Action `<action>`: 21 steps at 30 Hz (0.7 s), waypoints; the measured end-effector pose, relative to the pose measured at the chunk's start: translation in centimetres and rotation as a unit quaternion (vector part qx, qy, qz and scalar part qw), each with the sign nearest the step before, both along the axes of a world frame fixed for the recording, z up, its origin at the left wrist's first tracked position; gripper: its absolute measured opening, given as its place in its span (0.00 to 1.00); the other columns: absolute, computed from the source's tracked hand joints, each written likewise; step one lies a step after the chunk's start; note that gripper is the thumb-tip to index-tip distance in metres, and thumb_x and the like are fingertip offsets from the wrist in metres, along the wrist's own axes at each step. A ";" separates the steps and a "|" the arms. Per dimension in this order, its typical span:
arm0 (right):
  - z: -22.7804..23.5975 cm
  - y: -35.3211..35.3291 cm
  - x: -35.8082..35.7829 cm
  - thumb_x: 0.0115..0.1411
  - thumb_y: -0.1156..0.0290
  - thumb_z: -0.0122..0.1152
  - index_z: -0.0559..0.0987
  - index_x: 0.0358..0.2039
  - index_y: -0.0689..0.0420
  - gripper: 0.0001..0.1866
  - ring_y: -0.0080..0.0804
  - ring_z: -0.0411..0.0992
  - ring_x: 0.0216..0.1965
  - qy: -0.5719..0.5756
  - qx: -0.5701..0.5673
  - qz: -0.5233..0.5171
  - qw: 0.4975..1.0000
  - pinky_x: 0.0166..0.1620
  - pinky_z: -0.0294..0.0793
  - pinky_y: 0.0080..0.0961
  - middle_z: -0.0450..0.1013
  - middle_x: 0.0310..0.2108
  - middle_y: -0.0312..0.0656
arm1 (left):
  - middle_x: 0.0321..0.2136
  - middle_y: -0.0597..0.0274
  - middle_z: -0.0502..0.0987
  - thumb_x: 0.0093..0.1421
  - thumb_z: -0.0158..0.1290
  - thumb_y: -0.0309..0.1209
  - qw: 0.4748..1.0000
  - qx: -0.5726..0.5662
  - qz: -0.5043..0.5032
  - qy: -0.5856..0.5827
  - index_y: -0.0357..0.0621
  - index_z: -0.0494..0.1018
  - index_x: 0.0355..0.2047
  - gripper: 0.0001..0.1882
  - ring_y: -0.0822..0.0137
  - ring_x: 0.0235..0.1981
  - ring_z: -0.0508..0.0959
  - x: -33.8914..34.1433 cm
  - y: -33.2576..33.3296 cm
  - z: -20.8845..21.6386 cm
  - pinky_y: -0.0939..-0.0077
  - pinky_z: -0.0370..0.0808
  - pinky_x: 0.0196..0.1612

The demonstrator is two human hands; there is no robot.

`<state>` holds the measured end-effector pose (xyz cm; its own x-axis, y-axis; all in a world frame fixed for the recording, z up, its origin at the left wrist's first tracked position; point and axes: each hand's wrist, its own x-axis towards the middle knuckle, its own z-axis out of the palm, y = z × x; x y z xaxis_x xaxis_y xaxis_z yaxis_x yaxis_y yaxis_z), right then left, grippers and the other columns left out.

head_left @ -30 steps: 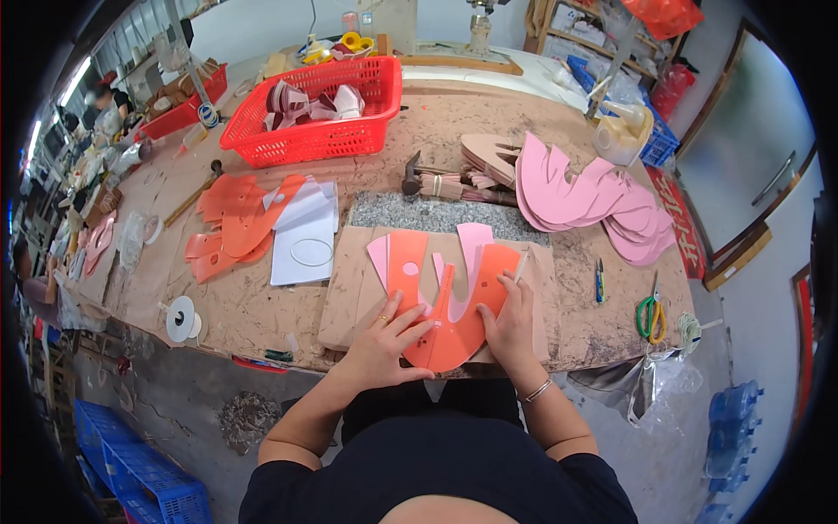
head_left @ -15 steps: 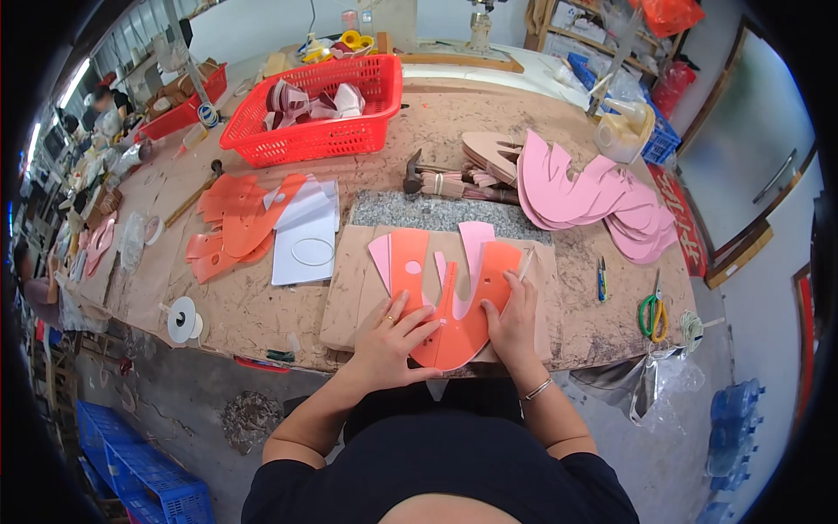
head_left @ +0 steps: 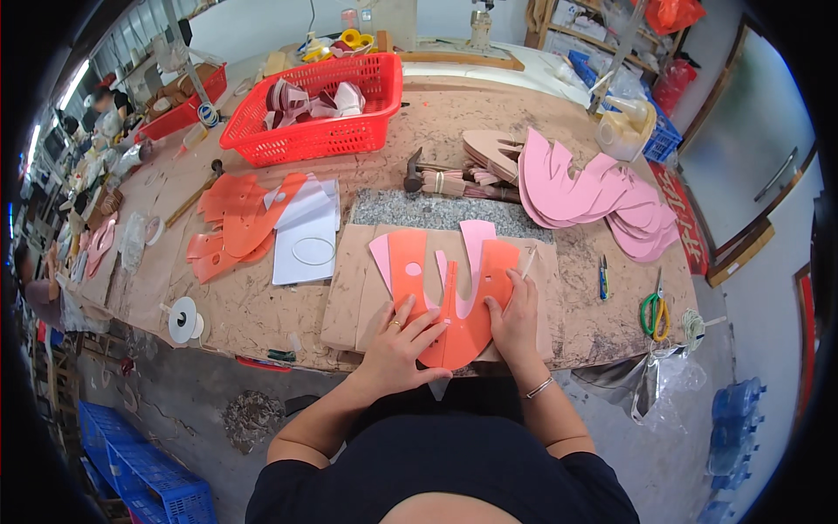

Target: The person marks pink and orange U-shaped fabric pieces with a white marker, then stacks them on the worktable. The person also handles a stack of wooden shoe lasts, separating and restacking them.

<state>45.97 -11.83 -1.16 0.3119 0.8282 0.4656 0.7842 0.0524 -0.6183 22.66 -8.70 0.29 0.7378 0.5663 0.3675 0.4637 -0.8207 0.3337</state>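
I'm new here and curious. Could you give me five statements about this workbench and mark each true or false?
1. The left hand and right hand both touch the orange piece. True.
2. A pink piece shows beneath the orange piece. True.
3. The scissors lie to the left of both hands. False: they lie to the right.
4. The bracelet is on the left wrist. False: it is on the right wrist.
5. A white spool sits near the front edge of the table. True.
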 end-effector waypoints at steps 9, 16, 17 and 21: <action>-0.1 0.0 0.2 0.53 0.77 0.67 0.64 0.58 0.63 0.32 0.56 0.62 0.57 -0.007 -0.009 -0.002 1.000 0.58 0.65 0.43 0.63 0.56 0.57 | 0.57 0.59 0.71 0.45 0.63 0.62 1.000 0.002 0.008 -0.008 0.50 0.73 0.55 0.42 0.43 0.64 0.61 0.2 -0.1 -0.1 0.42 0.53 0.66; 4.5 1.5 0.9 0.58 0.75 0.64 0.70 0.55 0.63 0.24 0.42 0.71 0.48 0.034 0.082 0.054 0.995 0.50 0.71 0.32 0.71 0.49 0.50 | 0.57 0.59 0.71 0.46 0.61 0.62 1.000 0.002 0.010 -0.017 0.50 0.73 0.55 0.41 0.43 0.63 0.63 0.0 0.0 -0.4 0.40 0.54 0.64; 4.9 1.9 1.1 0.61 0.73 0.62 0.71 0.54 0.63 0.21 0.38 0.73 0.46 0.060 0.082 0.077 0.992 0.48 0.73 0.29 0.73 0.47 0.48 | 0.57 0.59 0.71 0.46 0.61 0.62 1.000 0.004 0.011 -0.018 0.50 0.74 0.55 0.41 0.44 0.63 0.63 0.1 0.0 -0.4 0.40 0.54 0.64; 5.1 4.5 -1.0 0.65 0.70 0.56 0.78 0.47 0.61 0.13 0.37 0.76 0.35 0.266 -0.020 0.182 0.946 0.40 0.74 0.28 0.77 0.37 0.47 | 0.56 0.59 0.71 0.47 0.60 0.62 1.000 0.006 0.011 -0.020 0.50 0.74 0.54 0.40 0.45 0.63 0.63 0.3 0.0 -0.3 0.40 0.55 0.64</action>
